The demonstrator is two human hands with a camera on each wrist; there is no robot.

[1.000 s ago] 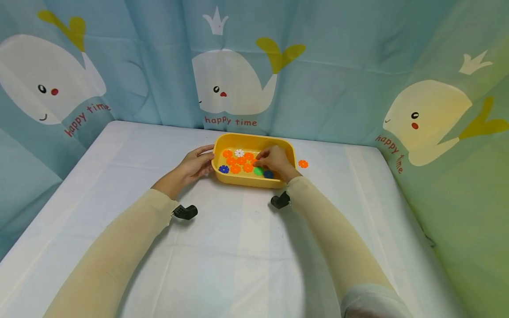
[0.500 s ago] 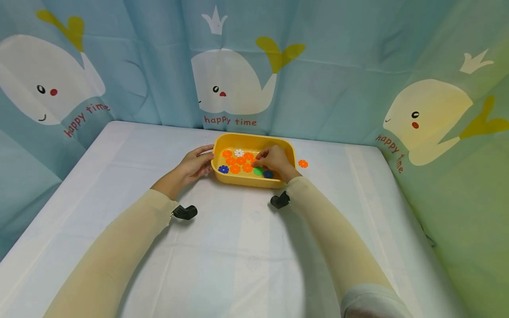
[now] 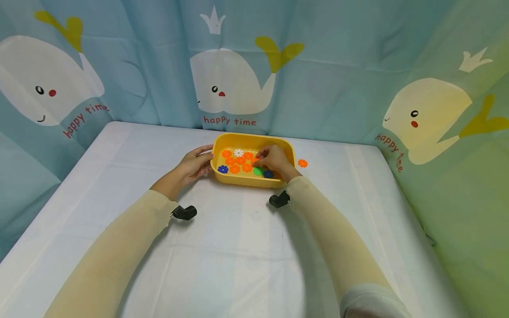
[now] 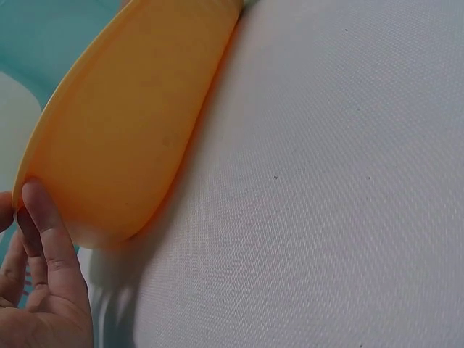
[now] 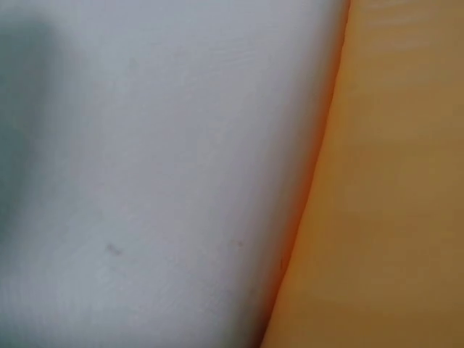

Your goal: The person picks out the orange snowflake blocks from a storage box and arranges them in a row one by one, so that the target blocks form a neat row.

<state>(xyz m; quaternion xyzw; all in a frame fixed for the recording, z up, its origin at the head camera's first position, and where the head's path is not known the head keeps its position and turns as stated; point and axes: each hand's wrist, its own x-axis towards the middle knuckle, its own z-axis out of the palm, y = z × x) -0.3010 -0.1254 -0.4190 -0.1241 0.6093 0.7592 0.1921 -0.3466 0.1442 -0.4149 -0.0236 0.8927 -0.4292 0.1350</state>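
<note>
- Curtain (image 3: 338, 101) behind and along the side, blue turning green at right; printed with white whales (image 3: 232, 84), red "happy time" lettering (image 3: 229, 120) under each.
- Up against it: table (image 3: 214, 260), white cloth with pale stripes and a few dark specks.
- Reaching in from the near edge: left sleeve (image 3: 115, 247) and right sleeve (image 3: 334, 238), both cream, ending at the wrists.
- Near the table's far edge, about mid-width: yellow tray (image 3: 248, 181), oblong, rounded corners, upright on the cloth. Smooth outer wall filling much of both wrist views.
- At tray's left end: left hand (image 3: 193, 165), gripping the rim, fingers against the outer wall per left wrist view.
- Over tray's right half, reaching across the near wall: right hand (image 3: 274, 157), fingers bent, thumb and fingertip pinching an orange piece (image 3: 255, 161). Can't tell if lifted off the floor.
- One at each cuff, above the table: black devices (image 3: 184, 212), small.
- Inside tray, flower-shaped: orange discs (image 3: 240, 160) clustered mid-left; white disc (image 3: 238, 153) at the far side of them; blue disc (image 3: 222, 169) in the near left corner; green disc (image 3: 258, 171) by the near wall, just beside a dark blue disc (image 3: 268, 174) under the right wrist.
- On the cloth just right of tray: loose orange disc (image 3: 302, 163), lying flat.
</note>
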